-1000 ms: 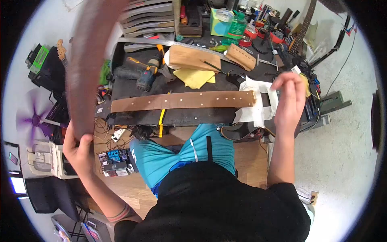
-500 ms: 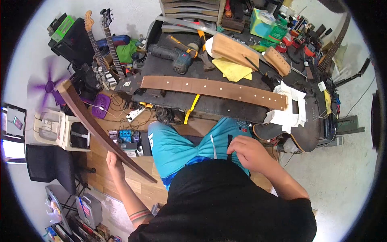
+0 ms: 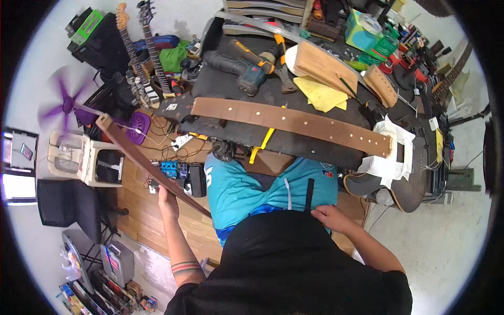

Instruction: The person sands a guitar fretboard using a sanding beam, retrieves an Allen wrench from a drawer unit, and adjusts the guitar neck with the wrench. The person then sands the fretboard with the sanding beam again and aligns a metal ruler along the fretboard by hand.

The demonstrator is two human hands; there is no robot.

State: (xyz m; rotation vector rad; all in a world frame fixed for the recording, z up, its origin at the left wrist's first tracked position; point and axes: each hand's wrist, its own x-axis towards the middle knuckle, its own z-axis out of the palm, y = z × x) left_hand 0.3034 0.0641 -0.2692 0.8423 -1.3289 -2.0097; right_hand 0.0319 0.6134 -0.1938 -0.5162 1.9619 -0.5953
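Observation:
My left hand [image 3: 167, 202] is closed round the lower part of a long dark wooden bar [image 3: 139, 160], which slants beside the bench, its pale end up at the left. At my waist, my right hand [image 3: 328, 216] has its fingers curled at the hem of the black shirt [image 3: 294, 241]; what it pinches is too small to make out. Across the bench front lies a brown fretboard with pale dots [image 3: 299, 126]. Its right end meets white tape [image 3: 386, 160] on a dark guitar body [image 3: 409, 191].
On the bench [image 3: 220, 134] are a drill [image 3: 251, 79], a hammer [image 3: 283, 79], a yellow cloth [image 3: 320, 94] and pale wooden pieces [image 3: 325, 68]. A yellow strap [image 3: 268, 139] hangs at its front edge. Left are two guitars [image 3: 152, 52], a purple fan [image 3: 67, 105] and a black chair [image 3: 68, 207].
The wooden bar has swung down from upright to a slant at my left. My right hand has dropped from beside the taped body to my waist. The view has shifted left.

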